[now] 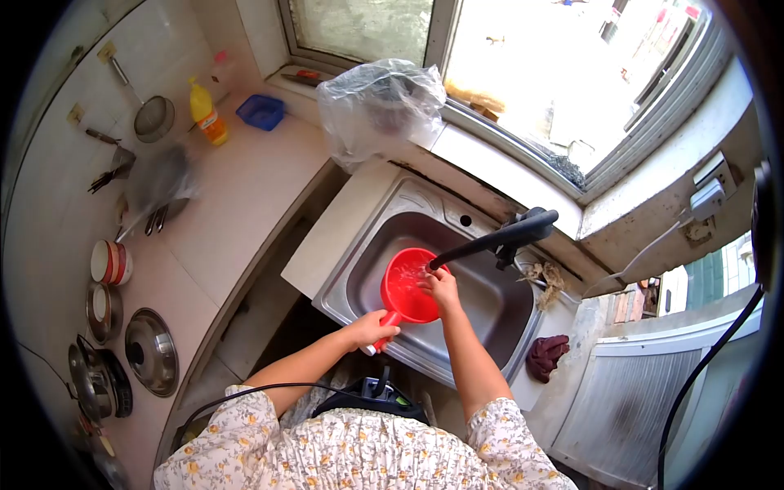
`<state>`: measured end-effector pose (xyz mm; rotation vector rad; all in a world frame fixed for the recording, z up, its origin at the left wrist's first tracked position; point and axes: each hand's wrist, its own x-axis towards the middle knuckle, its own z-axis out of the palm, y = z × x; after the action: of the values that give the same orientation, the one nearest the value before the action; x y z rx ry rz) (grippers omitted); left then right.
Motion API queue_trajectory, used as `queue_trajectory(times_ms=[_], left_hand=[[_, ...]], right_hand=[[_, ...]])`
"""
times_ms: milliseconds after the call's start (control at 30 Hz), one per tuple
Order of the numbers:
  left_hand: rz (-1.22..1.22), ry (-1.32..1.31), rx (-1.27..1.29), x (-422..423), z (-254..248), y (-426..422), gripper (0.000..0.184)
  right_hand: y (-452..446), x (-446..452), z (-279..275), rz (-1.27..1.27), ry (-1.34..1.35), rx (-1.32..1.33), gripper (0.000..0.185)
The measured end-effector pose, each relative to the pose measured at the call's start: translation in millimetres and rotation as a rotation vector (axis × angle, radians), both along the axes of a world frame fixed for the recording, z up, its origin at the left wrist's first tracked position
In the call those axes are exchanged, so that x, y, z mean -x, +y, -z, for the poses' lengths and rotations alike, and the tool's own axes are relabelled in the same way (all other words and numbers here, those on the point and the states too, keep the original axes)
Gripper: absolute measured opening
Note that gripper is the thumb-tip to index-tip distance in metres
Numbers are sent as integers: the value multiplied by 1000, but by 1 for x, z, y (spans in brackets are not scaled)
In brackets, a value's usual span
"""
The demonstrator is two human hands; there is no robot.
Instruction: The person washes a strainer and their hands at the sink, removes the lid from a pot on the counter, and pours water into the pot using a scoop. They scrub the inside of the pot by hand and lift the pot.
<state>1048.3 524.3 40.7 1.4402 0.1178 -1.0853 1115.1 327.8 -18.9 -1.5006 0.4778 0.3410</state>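
Red plastic dipper [400, 282], mid-frame over the stainless-steel sink [506, 318], has the left hand [371, 331] clamped round its handle [391, 318]. Water [416, 272] from the black faucet [498, 238] runs in, so rinsing or filling seems under way, unfinished. The right hand's [442, 291] fingertips blur at the rim, grip unclear; splashing obscures the water level.

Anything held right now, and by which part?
Left hand grips the red dipper by its handle; right hand is at its rim, hold unclear.
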Motion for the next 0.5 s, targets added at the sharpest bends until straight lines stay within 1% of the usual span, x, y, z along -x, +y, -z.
queue_trajectory(times_ms=[167,267,400,500], left_hand=[[11,-2,12,-1,0,-2,28],[8,-5,9,-1,6,-1,28],[9,-10,-1,-1,2,-2,28],[10,-17,-7,-2,0,-3,24]], right_hand=[[0,2,4,0,-6,15,17],[2,4,0,-53,-35,53,18],[5,9,-3,-5,-81,52,15],[4,11,-4,-22,-84,75,19]])
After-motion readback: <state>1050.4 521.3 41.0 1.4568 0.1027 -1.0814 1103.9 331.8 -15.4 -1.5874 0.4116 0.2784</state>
